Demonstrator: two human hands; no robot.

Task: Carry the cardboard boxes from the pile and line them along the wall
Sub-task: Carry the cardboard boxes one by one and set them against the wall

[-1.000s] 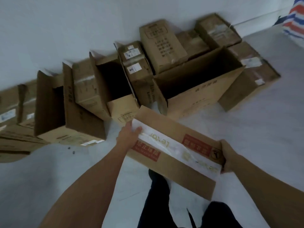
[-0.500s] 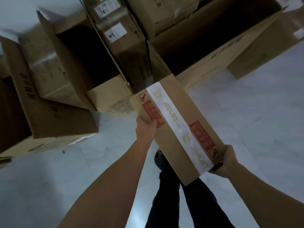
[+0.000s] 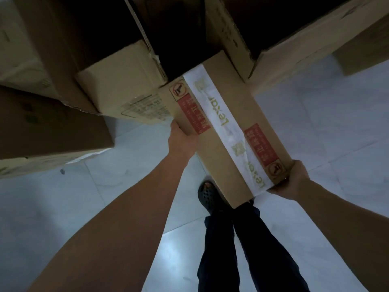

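Two bare hands hold one long, flat brown cardboard box (image 3: 229, 131), sealed with a white printed tape strip (image 3: 219, 110). It is clear of the pale tiled floor (image 3: 105, 197), and its far end noses into the dark gap between two open cartons. The left hand (image 3: 181, 140) grips the box's left long side, thumb at the top edge and fingers hidden underneath. The right hand (image 3: 294, 179) cups the near right corner, its fingers curled under out of sight. How firm either hold is, I cannot tell.

From where I stand, the gap looks tight. The leading end could catch the small brown carton (image 3: 126, 91) on the left or the flap of the large open carton (image 3: 294, 57) on the right, and shove either out of line. With the hands set diagonally, a snag could twist the box loose. A foot in a dark perforated clog (image 3: 207, 196) sits right beneath the near end, so a slip would likely land on the toes.
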